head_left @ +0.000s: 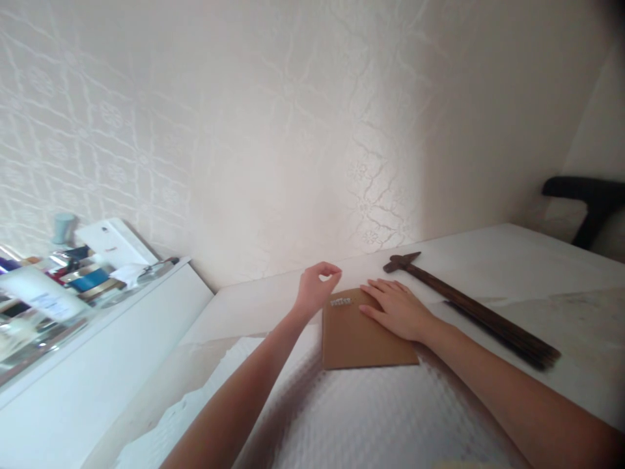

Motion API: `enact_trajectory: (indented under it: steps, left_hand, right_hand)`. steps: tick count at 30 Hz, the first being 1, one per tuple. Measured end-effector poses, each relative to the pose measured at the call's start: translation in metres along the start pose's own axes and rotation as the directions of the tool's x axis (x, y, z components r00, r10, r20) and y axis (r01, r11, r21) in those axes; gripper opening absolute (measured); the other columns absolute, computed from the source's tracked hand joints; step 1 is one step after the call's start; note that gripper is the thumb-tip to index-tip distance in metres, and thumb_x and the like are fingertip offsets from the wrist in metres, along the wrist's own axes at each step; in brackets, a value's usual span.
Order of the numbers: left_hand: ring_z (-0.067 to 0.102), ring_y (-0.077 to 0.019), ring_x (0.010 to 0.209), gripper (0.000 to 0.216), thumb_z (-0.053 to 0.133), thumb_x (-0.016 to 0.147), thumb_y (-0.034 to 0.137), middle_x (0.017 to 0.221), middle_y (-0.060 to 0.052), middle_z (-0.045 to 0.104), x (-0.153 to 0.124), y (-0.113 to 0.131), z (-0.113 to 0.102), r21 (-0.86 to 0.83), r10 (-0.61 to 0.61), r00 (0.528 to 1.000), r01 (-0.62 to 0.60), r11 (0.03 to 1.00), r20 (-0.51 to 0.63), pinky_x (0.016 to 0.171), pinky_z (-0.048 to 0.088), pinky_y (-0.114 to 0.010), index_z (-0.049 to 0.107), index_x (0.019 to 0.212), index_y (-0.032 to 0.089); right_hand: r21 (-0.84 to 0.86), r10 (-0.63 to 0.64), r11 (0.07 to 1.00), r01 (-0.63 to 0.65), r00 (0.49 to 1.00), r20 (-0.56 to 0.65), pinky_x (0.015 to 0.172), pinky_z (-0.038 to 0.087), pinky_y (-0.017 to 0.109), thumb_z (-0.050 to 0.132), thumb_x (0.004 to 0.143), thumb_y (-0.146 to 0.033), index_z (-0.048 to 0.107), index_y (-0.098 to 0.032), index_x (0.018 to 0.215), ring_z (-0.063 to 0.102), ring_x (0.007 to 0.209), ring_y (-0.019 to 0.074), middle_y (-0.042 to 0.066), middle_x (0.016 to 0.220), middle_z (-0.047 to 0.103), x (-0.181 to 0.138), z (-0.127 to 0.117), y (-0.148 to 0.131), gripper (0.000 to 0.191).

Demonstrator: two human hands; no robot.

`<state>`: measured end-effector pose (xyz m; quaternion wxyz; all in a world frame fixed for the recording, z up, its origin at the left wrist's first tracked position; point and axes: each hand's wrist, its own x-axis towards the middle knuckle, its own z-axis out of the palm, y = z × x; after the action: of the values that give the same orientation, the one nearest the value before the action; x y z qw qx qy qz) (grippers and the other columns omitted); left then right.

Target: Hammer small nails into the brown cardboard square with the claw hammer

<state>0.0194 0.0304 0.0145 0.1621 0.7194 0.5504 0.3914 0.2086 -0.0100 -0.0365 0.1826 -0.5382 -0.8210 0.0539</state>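
A flat brown rectangular board or cover (pixel 364 348) lies in front of me on white textured material. Near its upper left edge is a small cluster of whitish-silver bits (pixel 340 301), too small to identify. My left hand (pixel 317 286) is just above that corner, thumb and forefinger pinched together; whatever is between the tips, if anything, cannot be made out. Flat on the right part of the brown piece rests my right hand (pixel 393 309), fingers stretched out. Beyond it, to the right, lies a hammer (pixel 454 290) with a dark head and a long wooden handle.
On the left stands a white cabinet (pixel 122 339) topped with bottles, a blue-banded jar (pixel 90 279) and a white box (pixel 117 241). A patterned wall (pixel 273 150) rises behind the white table (pixel 483 260). A black armrest (pixel 581 189) shows at far right.
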Motion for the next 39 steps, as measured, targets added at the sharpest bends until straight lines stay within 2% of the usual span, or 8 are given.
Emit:
enact_trajectory:
  steps: [3,8,11,21,32,39]
  left_hand:
    - [0.064,-0.0144,0.081,0.01,0.062,0.075,0.022,0.082,-0.002,0.072,-0.013,0.013,0.018,-0.078,0.021,0.996,-0.015,0.997,0.083,0.088,0.046,-0.031,0.071,0.078,0.018]
    - [0.065,-0.0139,0.08,0.011,0.061,0.072,0.014,0.081,-0.001,0.072,-0.021,-0.003,0.03,-0.132,-0.013,0.988,0.033,0.991,0.155,0.087,0.047,-0.029,0.071,0.075,0.017]
    - [0.066,-0.014,0.08,0.011,0.061,0.071,0.014,0.08,-0.002,0.072,-0.023,-0.008,0.028,-0.14,-0.01,0.987,0.033,0.99,0.16,0.085,0.048,-0.028,0.071,0.074,0.017]
    - [0.065,-0.0141,0.075,0.009,0.061,0.072,0.015,0.079,-0.003,0.072,-0.028,-0.002,0.022,-0.151,-0.085,0.975,0.117,0.982,0.205,0.075,0.05,-0.024,0.07,0.074,0.015]
    - [0.064,-0.0144,0.074,0.009,0.061,0.071,0.014,0.077,-0.004,0.071,-0.028,-0.004,0.023,-0.176,-0.075,0.967,0.12,0.977,0.243,0.074,0.049,-0.026,0.069,0.072,0.016]
    - [0.062,-0.0133,0.071,0.006,0.061,0.07,0.013,0.074,-0.003,0.069,-0.027,-0.007,0.024,-0.195,-0.075,0.963,0.128,0.972,0.258,0.071,0.048,-0.025,0.067,0.07,0.015]
  right_hand:
    - [-0.005,-0.02,1.0,0.02,1.0,-0.018,0.108,0.028,0.048,0.034,0.091,-0.052,0.051,-0.015,0.134,0.041,0.131,0.0292,0.014,0.142,0.046,0.001,0.002,0.002,0.059]
    - [-0.017,-0.034,0.999,0.034,0.999,-0.035,0.108,0.03,0.047,0.035,0.091,-0.05,0.052,-0.015,0.133,0.042,0.129,0.0291,0.014,0.141,0.047,0.001,0.004,0.004,0.058]
    - [-0.018,-0.037,0.999,0.036,0.998,-0.051,0.107,0.03,0.047,0.034,0.091,-0.051,0.053,-0.015,0.133,0.043,0.129,0.0288,0.014,0.141,0.048,0.001,0.005,0.005,0.059]
    - [-0.018,-0.042,0.999,0.041,0.999,-0.03,0.108,0.03,0.046,0.031,0.091,-0.054,0.051,-0.014,0.134,0.042,0.13,0.0283,0.013,0.141,0.048,0.0,0.006,0.011,0.063]
    - [-0.01,-0.039,0.999,0.038,0.998,-0.042,0.107,0.031,0.046,0.031,0.09,-0.054,0.052,-0.017,0.133,0.042,0.129,0.028,0.012,0.14,0.048,-0.001,0.006,0.011,0.061]
    - [-0.016,-0.046,0.999,0.046,0.999,-0.024,0.108,0.03,0.045,0.031,0.09,-0.054,0.052,-0.014,0.134,0.042,0.129,0.0278,0.013,0.141,0.048,0.0,0.005,0.011,0.063]
